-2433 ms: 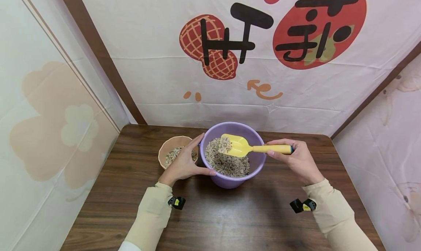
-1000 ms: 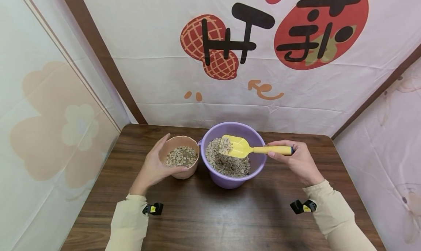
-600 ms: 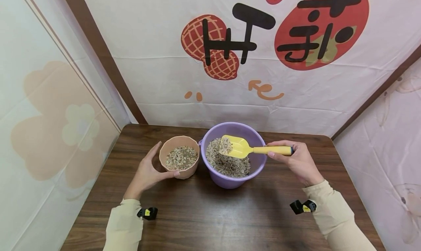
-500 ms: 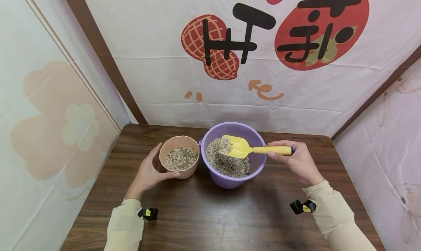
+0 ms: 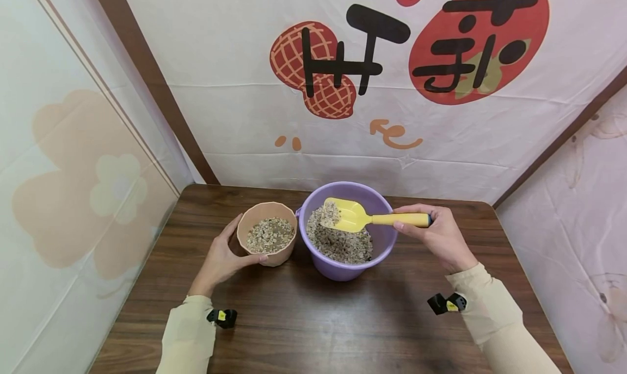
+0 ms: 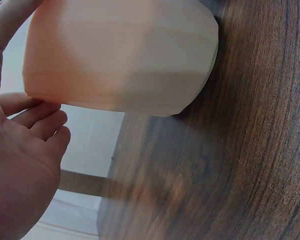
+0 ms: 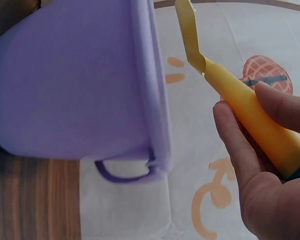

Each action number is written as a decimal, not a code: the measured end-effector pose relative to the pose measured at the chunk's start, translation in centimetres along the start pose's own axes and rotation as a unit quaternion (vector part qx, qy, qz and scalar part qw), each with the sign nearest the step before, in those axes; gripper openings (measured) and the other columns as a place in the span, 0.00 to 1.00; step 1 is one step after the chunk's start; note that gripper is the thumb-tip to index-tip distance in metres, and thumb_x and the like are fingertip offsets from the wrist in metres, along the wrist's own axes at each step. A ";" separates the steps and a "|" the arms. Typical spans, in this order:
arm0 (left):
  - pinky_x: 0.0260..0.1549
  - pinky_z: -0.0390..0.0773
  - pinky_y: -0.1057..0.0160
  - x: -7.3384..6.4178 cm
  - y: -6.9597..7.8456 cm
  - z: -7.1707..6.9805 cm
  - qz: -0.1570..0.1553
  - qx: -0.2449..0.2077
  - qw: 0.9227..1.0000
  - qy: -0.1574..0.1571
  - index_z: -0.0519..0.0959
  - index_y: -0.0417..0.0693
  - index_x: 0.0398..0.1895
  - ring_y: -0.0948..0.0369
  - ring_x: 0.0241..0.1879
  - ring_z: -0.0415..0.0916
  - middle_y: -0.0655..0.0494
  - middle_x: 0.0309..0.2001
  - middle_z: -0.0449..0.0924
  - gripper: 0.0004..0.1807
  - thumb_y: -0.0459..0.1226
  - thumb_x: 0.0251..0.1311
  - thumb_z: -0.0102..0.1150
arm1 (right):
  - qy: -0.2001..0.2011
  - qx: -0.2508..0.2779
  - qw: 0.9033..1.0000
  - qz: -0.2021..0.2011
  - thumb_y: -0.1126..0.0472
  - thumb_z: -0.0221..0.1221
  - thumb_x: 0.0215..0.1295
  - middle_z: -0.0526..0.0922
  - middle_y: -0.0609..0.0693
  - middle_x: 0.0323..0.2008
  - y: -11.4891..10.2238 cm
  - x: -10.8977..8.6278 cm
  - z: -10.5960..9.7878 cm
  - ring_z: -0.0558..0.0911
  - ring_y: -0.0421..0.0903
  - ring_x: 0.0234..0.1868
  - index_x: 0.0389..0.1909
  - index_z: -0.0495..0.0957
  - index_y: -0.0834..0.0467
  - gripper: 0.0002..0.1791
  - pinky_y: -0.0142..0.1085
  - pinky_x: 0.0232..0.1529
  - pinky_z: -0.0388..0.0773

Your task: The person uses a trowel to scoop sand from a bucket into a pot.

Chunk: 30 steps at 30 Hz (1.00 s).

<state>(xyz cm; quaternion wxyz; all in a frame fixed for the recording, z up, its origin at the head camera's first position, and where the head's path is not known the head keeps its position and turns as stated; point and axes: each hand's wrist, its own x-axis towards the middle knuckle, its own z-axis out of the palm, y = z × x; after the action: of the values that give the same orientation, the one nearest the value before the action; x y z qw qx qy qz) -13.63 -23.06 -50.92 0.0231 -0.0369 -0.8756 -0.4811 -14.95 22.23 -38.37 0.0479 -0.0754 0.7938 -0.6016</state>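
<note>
My left hand [image 5: 217,261] is spread round the near-left side of a peach pot [image 5: 278,259], thumb at the near rim and fingers at the left side. In the left wrist view, fingertips [image 6: 52,120] touch the rim of the tilted-looking pot [image 6: 125,55]. Grainy mixed gravel [image 5: 269,235] lies in it. My right hand [image 5: 444,237] grips the handle of a yellow scoop [image 5: 354,216], thumb and fingers round it. The scoop carries a little gravel and hangs over the purple bucket [image 5: 338,271], which holds more of the same gravel [image 5: 345,247].
Pot and bucket stand side by side at the back of the brown wooden table [image 5: 313,330]. A small loop handle [image 7: 125,172] shows on the bucket's rim in the right wrist view. A printed white cloth [image 5: 235,112] hangs behind the table's back edge.
My left hand has moved left from the bucket's rim to the pot and settled round it. In the last half second the scoop, with its gravel, has shifted slightly left.
</note>
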 end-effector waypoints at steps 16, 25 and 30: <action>0.71 0.57 0.39 0.1 0.0 0.0 0.005 -0.006 1.000 0.001 0.55 0.41 0.80 0.44 0.76 0.52 0.41 0.77 0.56 0.66 0.47 0.39 0.86 | -0.038 -0.055 0.998 -0.018 0.62 0.73 0.61 0.86 0.54 0.39 -4.5 4.8 4.2 0.74 0.43 0.29 0.48 0.88 0.58 0.14 0.32 0.28 0.75; 0.71 0.56 0.38 0.0 0.1 0.0 -0.003 -0.008 1.000 -0.004 0.54 0.43 0.80 0.45 0.76 0.52 0.42 0.77 0.55 0.66 0.48 0.39 0.86 | -0.065 -0.066 0.995 -0.027 0.68 0.72 0.59 0.85 0.56 0.35 -6.1 7.3 7.2 0.76 0.45 0.29 0.45 0.88 0.62 0.13 0.30 0.29 0.78; 0.71 0.56 0.38 0.0 0.1 0.0 -0.004 -0.008 1.000 -0.004 0.54 0.43 0.80 0.44 0.76 0.52 0.42 0.77 0.56 0.66 0.48 0.39 0.86 | -0.075 -0.097 0.991 -0.058 0.69 0.72 0.59 0.87 0.56 0.38 -6.7 8.2 8.4 0.79 0.47 0.32 0.43 0.89 0.62 0.11 0.33 0.32 0.79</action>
<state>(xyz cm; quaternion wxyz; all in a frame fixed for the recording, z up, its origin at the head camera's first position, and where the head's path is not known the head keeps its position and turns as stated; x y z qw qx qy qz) -13.65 -23.06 -50.83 0.0173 -0.0353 -0.8719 -0.4882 -21.16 11.05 -34.07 0.0642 -0.1706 0.8366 -0.5166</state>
